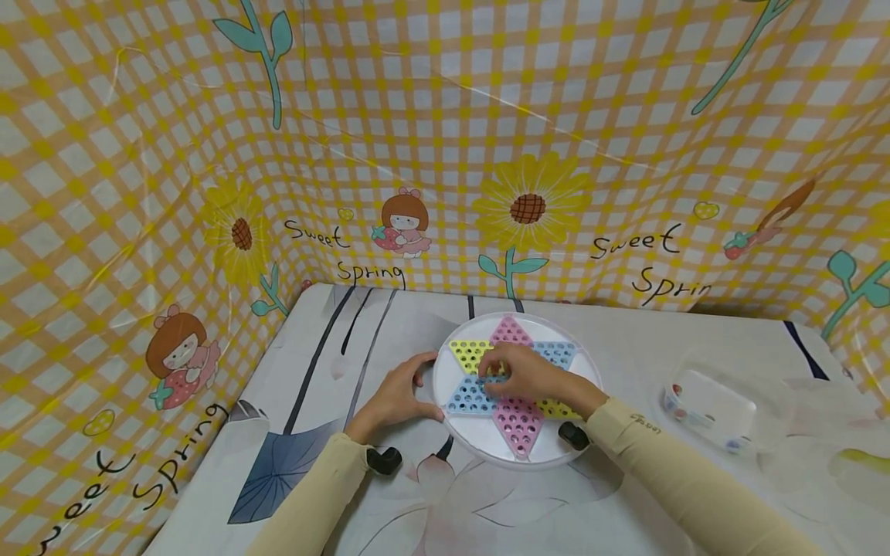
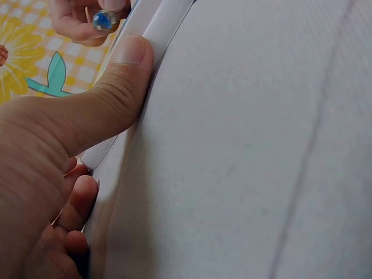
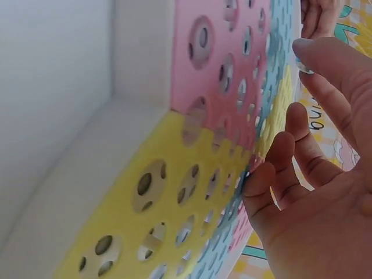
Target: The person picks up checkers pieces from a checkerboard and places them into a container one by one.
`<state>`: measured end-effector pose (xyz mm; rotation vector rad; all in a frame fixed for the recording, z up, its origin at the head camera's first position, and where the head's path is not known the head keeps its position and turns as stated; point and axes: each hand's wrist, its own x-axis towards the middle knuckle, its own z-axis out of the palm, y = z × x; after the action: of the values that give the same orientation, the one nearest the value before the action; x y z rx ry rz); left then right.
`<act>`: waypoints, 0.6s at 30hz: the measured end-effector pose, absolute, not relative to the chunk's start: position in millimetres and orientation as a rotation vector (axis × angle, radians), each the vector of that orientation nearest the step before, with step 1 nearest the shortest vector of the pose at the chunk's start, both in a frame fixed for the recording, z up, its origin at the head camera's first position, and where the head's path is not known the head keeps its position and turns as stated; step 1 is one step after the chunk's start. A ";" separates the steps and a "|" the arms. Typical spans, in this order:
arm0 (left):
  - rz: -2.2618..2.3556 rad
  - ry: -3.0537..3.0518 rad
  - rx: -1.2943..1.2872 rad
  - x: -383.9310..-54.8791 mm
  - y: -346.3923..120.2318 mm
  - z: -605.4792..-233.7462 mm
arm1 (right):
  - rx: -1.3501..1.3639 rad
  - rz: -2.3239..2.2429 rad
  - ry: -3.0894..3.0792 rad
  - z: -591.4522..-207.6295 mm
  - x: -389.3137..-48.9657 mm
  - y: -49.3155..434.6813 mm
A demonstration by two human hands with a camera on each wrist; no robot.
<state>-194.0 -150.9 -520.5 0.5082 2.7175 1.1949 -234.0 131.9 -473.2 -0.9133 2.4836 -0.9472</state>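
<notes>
A round white Chinese checkers board [image 1: 480, 432] lies on the table, its holed star coloured pink, yellow and blue. At its left edge my left hand [image 1: 398, 395] holds the rim; the left wrist view shows the thumb [image 2: 131, 61] on the rim and the other fingers curled at the side. Over the star's left part, my right hand [image 1: 518, 372] pinches a clear glass marble [image 2: 103, 21] with blue inside between thumb and forefinger. The right wrist view shows that hand's other fingers [image 3: 282, 154] loosely bent beside the holes. Several holes in the near points look filled, though details are too small.
To the right stands a clear plastic box [image 1: 716, 401] with small printed pictures. A white floral cloth [image 1: 389, 517] covers the table. Yellow checked sheeting [image 1: 445, 139] hangs behind and along both sides. Black wrist cameras [image 1: 385, 461] sit by the cuffs.
</notes>
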 end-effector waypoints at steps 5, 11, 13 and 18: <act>1.186 2.716 0.507 -194.0 -150.6 -519.8 | -0.915 -0.998 2.494 -468.6 -235.1 133.8; 1.167 2.719 0.500 -194.2 -150.3 -519.4 | -0.960 -1.059 2.575 -461.0 -235.7 135.7; 1.168 2.718 0.506 -194.1 -150.2 -519.2 | -0.981 -1.083 2.599 -458.9 -235.7 136.6; 1.176 2.704 0.499 -194.2 -149.4 -519.5 | -0.998 -1.142 2.628 -454.5 -234.5 138.6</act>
<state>-194.2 -149.4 -519.5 0.4989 2.7037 1.1762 -234.5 138.6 -454.5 -0.9981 2.6280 -1.1424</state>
